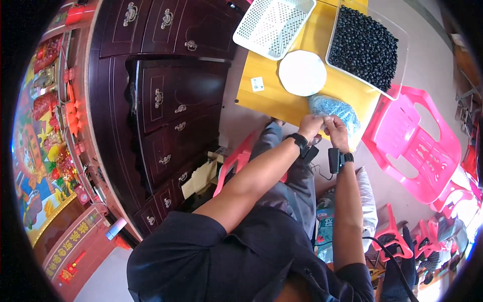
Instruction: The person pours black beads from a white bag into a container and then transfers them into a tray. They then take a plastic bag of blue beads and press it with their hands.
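My left hand [312,127] and my right hand [336,132] meet at the near edge of the yellow table [261,104]. Both are closed, thumbs and fingertips pinched close together. Whatever lies between them is too small or hidden to make out. Just beyond my fingers rests a clear plastic bag [336,108] of small blue pieces, partly covered by my hands. Behind the bag sits a round white plate [302,73]. A clear plastic bin [402,50] at the far right holds many small black ring-like pieces [363,46].
A white perforated basket [271,27] stands at the table's far left, and a small white card [257,84] lies nearby. Dark wooden drawers [176,90] rise on the left. A pink plastic chair [410,136] is on the right. A silvery sack [368,201] stands beside my right forearm.
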`<move>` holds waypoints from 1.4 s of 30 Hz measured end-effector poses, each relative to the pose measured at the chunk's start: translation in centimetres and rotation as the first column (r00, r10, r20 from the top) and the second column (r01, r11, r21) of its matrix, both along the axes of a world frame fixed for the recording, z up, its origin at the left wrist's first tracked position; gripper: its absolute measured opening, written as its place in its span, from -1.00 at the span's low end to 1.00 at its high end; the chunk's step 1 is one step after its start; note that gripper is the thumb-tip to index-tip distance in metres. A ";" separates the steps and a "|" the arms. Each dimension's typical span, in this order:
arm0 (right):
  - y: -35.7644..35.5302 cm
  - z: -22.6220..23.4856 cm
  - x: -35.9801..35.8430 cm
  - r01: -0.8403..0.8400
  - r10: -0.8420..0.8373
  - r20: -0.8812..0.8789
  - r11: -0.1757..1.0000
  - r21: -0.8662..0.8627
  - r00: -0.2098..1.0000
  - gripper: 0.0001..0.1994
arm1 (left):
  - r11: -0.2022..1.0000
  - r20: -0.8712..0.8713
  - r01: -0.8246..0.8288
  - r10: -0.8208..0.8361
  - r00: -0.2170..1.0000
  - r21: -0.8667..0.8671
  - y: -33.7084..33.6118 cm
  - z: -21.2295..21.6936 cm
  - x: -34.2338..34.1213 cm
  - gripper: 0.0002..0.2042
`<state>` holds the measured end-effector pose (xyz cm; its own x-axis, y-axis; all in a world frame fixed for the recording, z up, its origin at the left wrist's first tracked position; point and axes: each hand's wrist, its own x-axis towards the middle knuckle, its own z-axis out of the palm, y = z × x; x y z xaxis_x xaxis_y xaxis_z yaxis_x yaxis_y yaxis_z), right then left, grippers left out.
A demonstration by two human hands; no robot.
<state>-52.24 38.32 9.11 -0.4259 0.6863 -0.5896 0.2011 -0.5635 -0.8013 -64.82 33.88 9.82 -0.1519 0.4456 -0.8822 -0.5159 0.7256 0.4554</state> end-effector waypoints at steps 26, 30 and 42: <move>0.3 0.3 -0.2 -0.200 0.092 0.428 0.956 0.215 0.899 -0.68 | 0.435 -0.759 0.817 -0.651 -0.006 -0.379 0.5 0.9 -3.6 -0.83; 0.5 1.3 -0.1 -0.347 0.170 0.526 0.901 0.260 0.834 -0.68 | 0.409 -0.787 0.826 -0.614 -0.066 -0.389 -0.1 0.8 -3.7 -0.84; 0.0 2.6 -0.4 -0.405 0.164 0.599 0.867 0.291 0.783 -0.69 | 0.406 -0.790 0.832 -0.611 -0.061 -0.378 -0.1 1.2 -4.6 -0.84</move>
<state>-52.64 38.32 11.69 -0.3333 0.8025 -0.4948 0.7635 -0.0782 -0.6410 -69.46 33.79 11.04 -0.1059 0.8736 -0.4749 0.8861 0.2996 0.3536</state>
